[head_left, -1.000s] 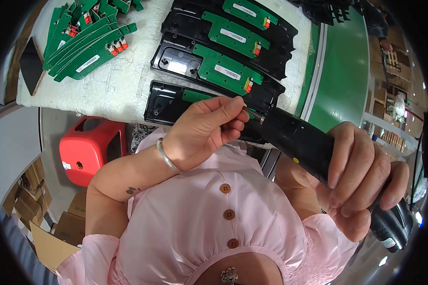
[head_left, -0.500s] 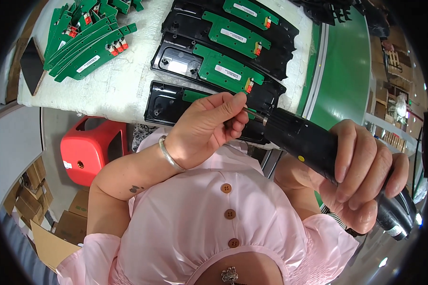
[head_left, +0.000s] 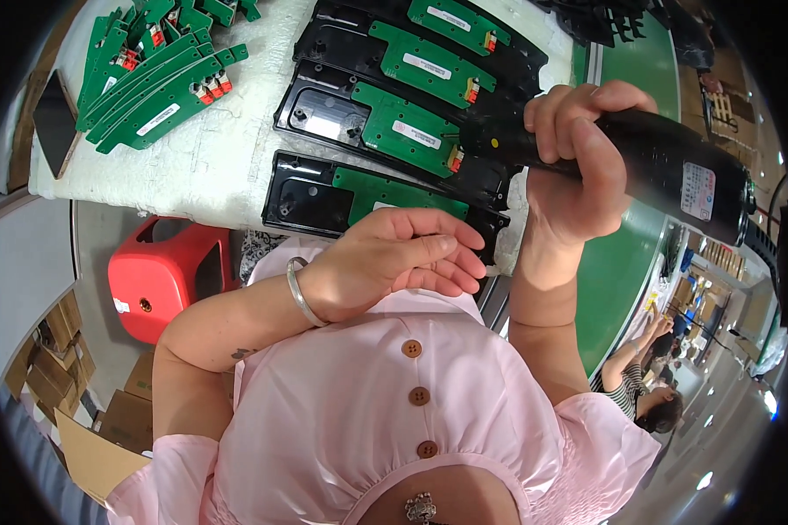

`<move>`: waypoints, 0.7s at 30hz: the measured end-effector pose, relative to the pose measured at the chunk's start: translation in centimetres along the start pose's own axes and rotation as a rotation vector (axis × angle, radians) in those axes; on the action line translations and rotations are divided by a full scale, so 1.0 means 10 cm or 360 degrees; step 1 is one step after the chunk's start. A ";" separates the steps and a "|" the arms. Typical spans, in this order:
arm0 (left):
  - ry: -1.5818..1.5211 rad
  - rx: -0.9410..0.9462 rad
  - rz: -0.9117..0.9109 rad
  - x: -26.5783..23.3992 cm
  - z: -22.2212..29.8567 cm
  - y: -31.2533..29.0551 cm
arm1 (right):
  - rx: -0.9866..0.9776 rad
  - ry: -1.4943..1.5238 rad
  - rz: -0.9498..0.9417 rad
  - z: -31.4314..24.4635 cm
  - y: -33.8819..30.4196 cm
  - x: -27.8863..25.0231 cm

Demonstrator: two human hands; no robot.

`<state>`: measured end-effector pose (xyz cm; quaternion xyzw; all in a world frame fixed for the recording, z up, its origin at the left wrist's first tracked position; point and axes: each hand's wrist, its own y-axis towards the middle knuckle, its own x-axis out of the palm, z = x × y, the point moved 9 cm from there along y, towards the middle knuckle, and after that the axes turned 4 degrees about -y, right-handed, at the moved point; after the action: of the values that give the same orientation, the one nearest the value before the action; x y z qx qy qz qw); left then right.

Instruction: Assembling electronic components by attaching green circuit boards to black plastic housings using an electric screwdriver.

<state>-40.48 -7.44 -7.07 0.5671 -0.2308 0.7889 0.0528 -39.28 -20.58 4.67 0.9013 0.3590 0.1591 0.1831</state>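
Right hand (head_left: 582, 149) wrapped firmly around the body of a black power screwdriver (head_left: 674, 166), fingers over the top, thumb along the near side. Driver lies roughly level, nose pointing left over the 2nd panel (head_left: 302, 92) out from the person, near the red-and-white connector (head_left: 456, 159) on its green board (head_left: 389, 114). Can't tell if the bit touches the board.

Left hand (head_left: 411, 258) half open: fingers loosely bent and slightly spread, thumb lying across near the index finger. It sits over the near edge of the closest panel (head_left: 302, 197), hiding part of that panel's board (head_left: 372, 185). Can't tell if it makes contact, or if anything small is in the palm. The 2 hands are apart.

4 black panels with boards sit in a row on the white foam worktop (head_left: 227, 166); loose green boards (head_left: 162, 118) are piled at far left.
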 end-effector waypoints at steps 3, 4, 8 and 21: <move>0.0034 0.0035 0.0096 -0.04 0.05 -0.01 | 0.0032 -0.0014 -0.0009 0.03 0.01 0.03; 0.0037 0.0060 0.0136 -0.07 0.07 -0.01 | 0.0052 -0.0034 -0.0026 0.04 0.02 0.05; 0.0080 0.0099 0.0164 -0.10 0.13 -0.03 | 0.0084 -0.0119 -0.0049 0.08 0.04 0.07; -0.0461 0.0332 0.0276 -0.26 0.23 -0.02 | -0.0230 0.0552 -0.0438 -0.88 -0.11 0.30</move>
<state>-37.47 -7.80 -8.80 0.6550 -0.2009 0.7204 -0.1081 -41.57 -15.84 12.37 0.7876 0.4922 0.3105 0.2025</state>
